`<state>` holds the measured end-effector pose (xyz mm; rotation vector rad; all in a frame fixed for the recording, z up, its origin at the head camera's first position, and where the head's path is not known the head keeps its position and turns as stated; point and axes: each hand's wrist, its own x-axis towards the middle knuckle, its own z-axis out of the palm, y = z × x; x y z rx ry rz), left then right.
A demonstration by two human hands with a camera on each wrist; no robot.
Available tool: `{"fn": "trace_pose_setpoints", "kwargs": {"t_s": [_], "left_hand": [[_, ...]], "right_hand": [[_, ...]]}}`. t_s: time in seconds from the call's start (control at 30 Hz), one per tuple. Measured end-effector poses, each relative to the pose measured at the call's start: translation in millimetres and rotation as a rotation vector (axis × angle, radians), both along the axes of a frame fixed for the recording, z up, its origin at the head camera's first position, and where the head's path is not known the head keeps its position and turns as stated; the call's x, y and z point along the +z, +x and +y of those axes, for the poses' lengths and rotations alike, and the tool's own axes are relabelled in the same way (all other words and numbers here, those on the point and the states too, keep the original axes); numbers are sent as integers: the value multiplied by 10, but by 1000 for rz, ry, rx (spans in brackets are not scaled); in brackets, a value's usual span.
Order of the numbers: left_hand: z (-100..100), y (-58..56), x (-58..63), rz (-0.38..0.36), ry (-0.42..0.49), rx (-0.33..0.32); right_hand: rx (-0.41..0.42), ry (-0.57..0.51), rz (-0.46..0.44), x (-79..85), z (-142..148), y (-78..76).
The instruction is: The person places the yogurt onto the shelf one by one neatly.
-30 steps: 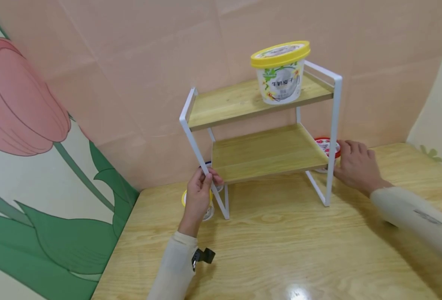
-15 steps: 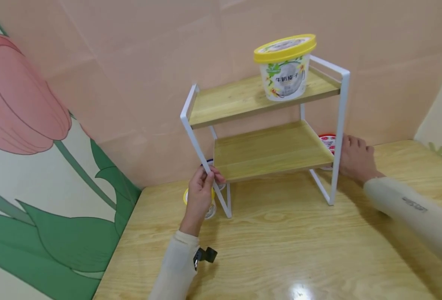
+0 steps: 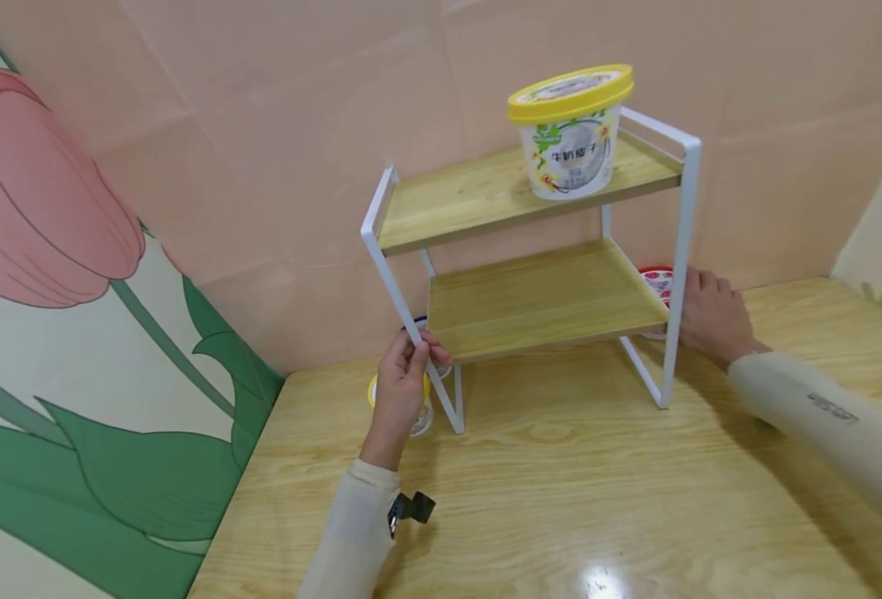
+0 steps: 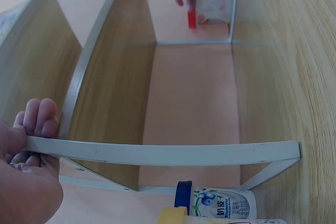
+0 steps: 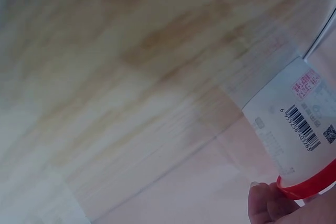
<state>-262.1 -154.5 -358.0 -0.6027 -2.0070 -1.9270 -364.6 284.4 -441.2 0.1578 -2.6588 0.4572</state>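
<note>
My left hand (image 3: pixel 399 378) grips the front left white metal leg of a two-tier wooden shelf (image 3: pixel 546 299), at the level of the lower board. Beyond the shelf's right side, my right hand (image 3: pixel 714 320) holds a red-lidded ice cream tub (image 3: pixel 656 283) by its lid. In the right wrist view, fingertips curl at the red rim, and the tub's white wall (image 5: pixel 283 124) shows a barcode. The right front leg hides part of this tub in the head view. On the upper board stands a larger yellow-lidded ice cream tub (image 3: pixel 572 154).
Beside the shelf's left legs stand a blue-lidded tub (image 4: pixel 223 203) and a small yellow-lidded tub (image 4: pixel 173 216), partly hidden by my left hand in the head view. The wooden table (image 3: pixel 531 499) meets a pink-covered wall (image 3: pixel 284 166) behind; a tulip-printed panel (image 3: pixel 52 200) borders the left.
The red-lidded tub and my right hand have shifted slightly left relative to the shelf, so the tub's lid sits more behind the right leg. My left hand keeps its grip.
</note>
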Motion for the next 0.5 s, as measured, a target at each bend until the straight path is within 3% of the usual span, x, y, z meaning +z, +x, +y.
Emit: {"fn": "trace_pose_setpoints", "kwargs": {"t_s": [0.3, 0.5], "left_hand": [[-3, 13, -2, -4, -4, 12], [4, 19, 14, -17, -9, 14]], "right_hand": [[31, 4, 80, -18, -15, 72], [62, -64, 13, 17, -11, 185]]}}
